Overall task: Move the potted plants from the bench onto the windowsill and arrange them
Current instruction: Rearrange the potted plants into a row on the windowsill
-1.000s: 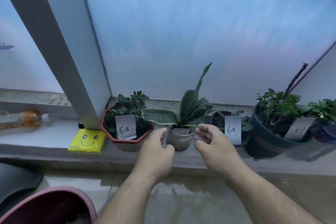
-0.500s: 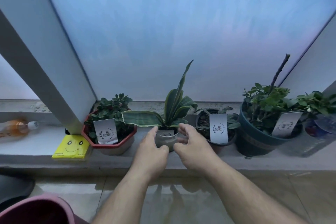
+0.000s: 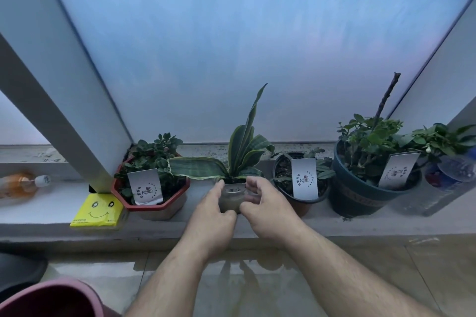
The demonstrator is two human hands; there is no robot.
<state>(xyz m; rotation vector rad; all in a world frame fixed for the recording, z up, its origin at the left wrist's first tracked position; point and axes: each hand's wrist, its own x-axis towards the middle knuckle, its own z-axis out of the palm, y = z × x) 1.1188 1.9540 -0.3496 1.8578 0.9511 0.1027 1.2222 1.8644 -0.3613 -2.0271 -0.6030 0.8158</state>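
Several potted plants stand in a row on the grey windowsill [image 3: 360, 225]. In the middle is a small clear pot [image 3: 231, 199] with a striped snake plant. My left hand [image 3: 212, 216] grips its left side and my right hand [image 3: 268, 207] grips its right side. Left of it sits a red octagonal pot [image 3: 152, 204] with a white tag. To the right stand a small black pot [image 3: 301, 202] with a tag and a large dark blue pot [image 3: 360, 200] with a bushy plant and a bare stick.
A yellow smiley tissue pack [image 3: 99, 211] lies at the foot of the window post [image 3: 59, 90]. An orange bottle [image 3: 20, 184] lies far left, a clear plastic bottle [image 3: 448, 182] far right. A pink basin rim [image 3: 49, 298] shows at bottom left.
Both hands have closed in from either side onto the small clear pot. The view has shifted a little to the right and closer to the sill.
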